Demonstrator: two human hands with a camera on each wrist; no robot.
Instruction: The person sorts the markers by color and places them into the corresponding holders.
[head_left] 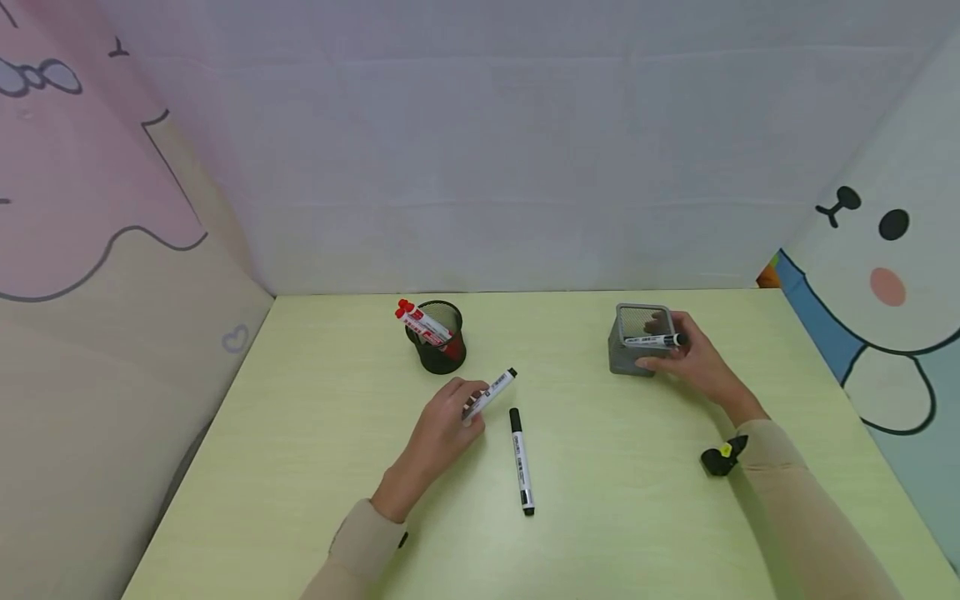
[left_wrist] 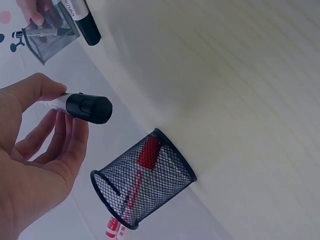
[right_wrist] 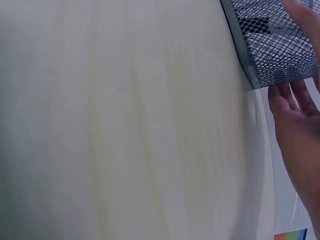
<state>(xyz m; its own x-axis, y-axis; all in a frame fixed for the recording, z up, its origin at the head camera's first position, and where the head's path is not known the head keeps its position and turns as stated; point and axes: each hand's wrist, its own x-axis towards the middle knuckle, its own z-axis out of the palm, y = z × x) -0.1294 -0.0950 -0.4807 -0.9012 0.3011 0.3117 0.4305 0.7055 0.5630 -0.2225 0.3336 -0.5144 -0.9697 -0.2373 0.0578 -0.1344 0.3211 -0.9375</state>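
My left hand (head_left: 446,421) pinches a white marker with black ends (head_left: 491,392) between thumb and fingers, above the table. In the left wrist view its black end (left_wrist: 90,108) faces the camera. A second black-capped marker (head_left: 522,462) lies on the table just right of that hand. At the back right, my right hand (head_left: 697,362) grips the square grey mesh pen holder (head_left: 630,357) by its right side, thumb in front. One black-capped marker (head_left: 651,341) leans inside this holder. In the right wrist view, the holder's mesh (right_wrist: 280,55) partly hides that marker.
A round black mesh pen holder (head_left: 441,360) stands at the back left, beyond my left hand, with red-capped markers (head_left: 424,323) leaning out of it. The pale yellow table (head_left: 337,375) meets a white cloth backdrop (head_left: 480,167) at its far edge.
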